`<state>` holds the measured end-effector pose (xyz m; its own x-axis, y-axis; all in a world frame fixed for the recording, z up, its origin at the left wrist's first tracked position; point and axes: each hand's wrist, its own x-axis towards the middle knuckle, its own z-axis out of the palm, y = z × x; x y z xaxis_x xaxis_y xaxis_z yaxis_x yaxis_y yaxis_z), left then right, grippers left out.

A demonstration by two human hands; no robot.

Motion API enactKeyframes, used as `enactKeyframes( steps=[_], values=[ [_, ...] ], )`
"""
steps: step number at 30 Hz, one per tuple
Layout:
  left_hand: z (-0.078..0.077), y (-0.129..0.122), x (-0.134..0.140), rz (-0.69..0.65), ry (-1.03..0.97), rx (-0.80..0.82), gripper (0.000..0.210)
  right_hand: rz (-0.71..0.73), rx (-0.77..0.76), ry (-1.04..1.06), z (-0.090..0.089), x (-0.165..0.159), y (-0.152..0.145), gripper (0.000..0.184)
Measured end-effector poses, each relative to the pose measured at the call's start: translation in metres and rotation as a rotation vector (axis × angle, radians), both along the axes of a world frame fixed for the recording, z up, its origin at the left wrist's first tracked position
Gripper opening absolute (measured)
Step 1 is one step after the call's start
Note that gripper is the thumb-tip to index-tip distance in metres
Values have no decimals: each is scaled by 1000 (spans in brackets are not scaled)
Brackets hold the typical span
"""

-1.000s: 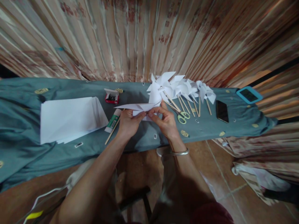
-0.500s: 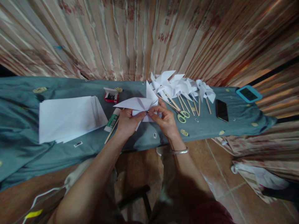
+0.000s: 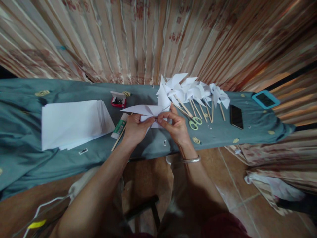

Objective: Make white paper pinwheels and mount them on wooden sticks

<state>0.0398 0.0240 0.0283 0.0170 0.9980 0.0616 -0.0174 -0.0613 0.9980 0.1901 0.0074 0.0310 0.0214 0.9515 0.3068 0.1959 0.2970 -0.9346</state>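
Note:
A white paper pinwheel point(image 3: 146, 109) is held between my two hands above the table, its blades folded toward the middle. My left hand point(image 3: 135, 129) is closed on its left side, thumb near the centre. With thumb and fingers pinched at the centre, my right hand point(image 3: 174, 125) grips the paper and a small dark pin point(image 3: 156, 118); the pin is partly hidden by the fingertips. Just left of my left hand lie a green-and-white glue stick point(image 3: 120, 126) and a thin wooden stick point(image 3: 118, 140). Behind them stands an open red box point(image 3: 118, 100) with small dark metal pieces inside.
A stack of white paper point(image 3: 71, 124) lies on the left of the green tablecloth point(image 3: 22, 132). Toward the right are several finished pinwheels on sticks point(image 3: 195, 92), green-handled scissors point(image 3: 195, 123), a phone point(image 3: 236, 116) and a blue-framed device point(image 3: 266, 99). A curtain point(image 3: 138, 43) hangs behind.
Both hands stay at the pinwheel's centre with the fingers shifting only slightly. The paper blades have tilted a little, and the camera view has moved slightly.

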Motion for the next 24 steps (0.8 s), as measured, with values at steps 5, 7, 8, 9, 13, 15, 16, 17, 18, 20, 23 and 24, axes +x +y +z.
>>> enactKeyframes(
  steps=[5, 7, 8, 9, 13, 15, 16, 17, 18, 20, 23, 24],
  values=[
    [-3, 1, 0, -11, 11, -8, 13, 15, -17, 11, 0, 0, 0, 7],
    [-4, 1, -1, -18, 16, -8, 12, 18, -25, 9, -1, 1, 1, 6],
    [-5, 1, -1, -22, 21, -7, 12, 18, -32, 5, -1, 1, 1, 6],
    [-5, 1, -1, -23, 25, -5, 12, 15, -39, 2, -2, 1, 1, 7],
    [-4, 1, -1, -26, 47, 11, 13, 16, -53, -2, -2, 1, 1, 8],
    [-3, 1, -1, -19, 72, 30, 14, 19, -55, 2, -2, 1, 1, 7],
    [-3, 1, -1, -14, 85, 38, 14, 19, -60, 1, -1, 1, 1, 7],
    [-3, 1, -1, -11, 93, 45, 14, 19, -64, -2, -1, 1, 1, 7],
    [-3, 1, -1, -12, 97, 48, 14, 17, -66, -5, -2, 1, 1, 7],
    [-3, 1, -1, -18, 89, 50, 14, 11, -65, -7, -3, 0, 1, 7],
    [-4, 0, 0, -16, 69, 42, 12, -10, -67, -4, -5, 0, 1, 8],
    [-3, 0, 0, -13, 61, 35, 12, -20, -72, -6, -6, 0, 1, 8]
  ],
)
